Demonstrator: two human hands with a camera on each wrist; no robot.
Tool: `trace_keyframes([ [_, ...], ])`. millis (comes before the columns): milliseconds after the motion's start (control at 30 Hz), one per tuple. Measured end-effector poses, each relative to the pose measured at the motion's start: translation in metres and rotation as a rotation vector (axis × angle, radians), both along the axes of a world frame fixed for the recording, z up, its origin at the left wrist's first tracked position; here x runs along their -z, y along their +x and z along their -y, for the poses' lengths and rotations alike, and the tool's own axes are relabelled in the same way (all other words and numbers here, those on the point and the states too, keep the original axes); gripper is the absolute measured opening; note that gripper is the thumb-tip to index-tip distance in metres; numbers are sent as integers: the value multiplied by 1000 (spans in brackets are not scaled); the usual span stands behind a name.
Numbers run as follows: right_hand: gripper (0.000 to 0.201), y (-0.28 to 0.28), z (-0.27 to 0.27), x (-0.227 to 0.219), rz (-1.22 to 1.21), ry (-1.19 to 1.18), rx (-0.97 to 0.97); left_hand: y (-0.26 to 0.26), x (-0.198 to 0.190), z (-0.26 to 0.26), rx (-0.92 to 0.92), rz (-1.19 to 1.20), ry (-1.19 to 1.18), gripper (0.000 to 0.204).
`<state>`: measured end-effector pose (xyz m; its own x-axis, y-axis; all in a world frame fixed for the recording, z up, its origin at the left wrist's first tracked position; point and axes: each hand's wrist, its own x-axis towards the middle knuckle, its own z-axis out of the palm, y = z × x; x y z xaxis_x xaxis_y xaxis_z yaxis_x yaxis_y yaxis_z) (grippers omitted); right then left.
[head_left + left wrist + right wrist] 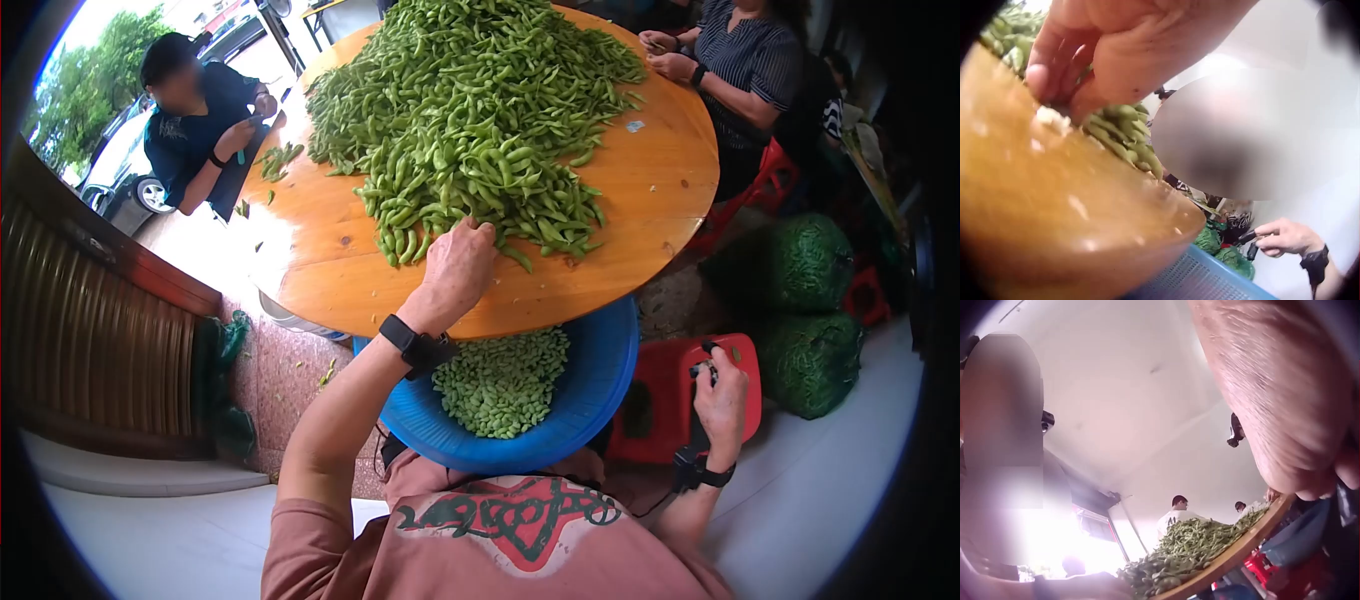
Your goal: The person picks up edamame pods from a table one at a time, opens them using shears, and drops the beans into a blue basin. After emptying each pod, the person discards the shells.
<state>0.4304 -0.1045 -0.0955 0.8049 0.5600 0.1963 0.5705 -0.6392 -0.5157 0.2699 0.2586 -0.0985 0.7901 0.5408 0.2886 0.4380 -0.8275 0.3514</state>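
Hands (458, 268) amid unlabelled pods (470, 120)

Left hand (458, 262) reaching forward, fingers curled; right hand (720, 392) low, gripping.

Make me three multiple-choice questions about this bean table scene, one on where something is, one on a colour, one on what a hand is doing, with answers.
1. Where is the basin of shelled beans?
A. on the table
B. below the table edge, before the person
C. on the red stool

2. What colour is that basin?
A. blue
B. white
C. yellow

3. What is the left hand doing?
A. hanging idle
B. reaching into the near edge of the pod pile
C. resting in the basin

Answers: B, the basin sits under the table rim; A, its rim is blue; B, its fingers are curled in the pods, while the right hand holds a small dark thing by the stool.
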Motion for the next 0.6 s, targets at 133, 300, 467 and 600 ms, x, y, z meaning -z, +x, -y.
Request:
trace_keyframes([
  [133,7,-24,-47,-14,-91,144,-205,-8,9,-3,72,234,35,14],
  [300,13,-64,-113,-17,-793,420,-326,-41,-37,52,187,242,-861,15],
  [467,18,-91,-140,-14,-1105,606,-497,-67,-21,89,138,444,-1509,6],
  [600,16,-96,-135,-8,-1186,617,-496,-72,-3,102,98,449,-1370,7],
])
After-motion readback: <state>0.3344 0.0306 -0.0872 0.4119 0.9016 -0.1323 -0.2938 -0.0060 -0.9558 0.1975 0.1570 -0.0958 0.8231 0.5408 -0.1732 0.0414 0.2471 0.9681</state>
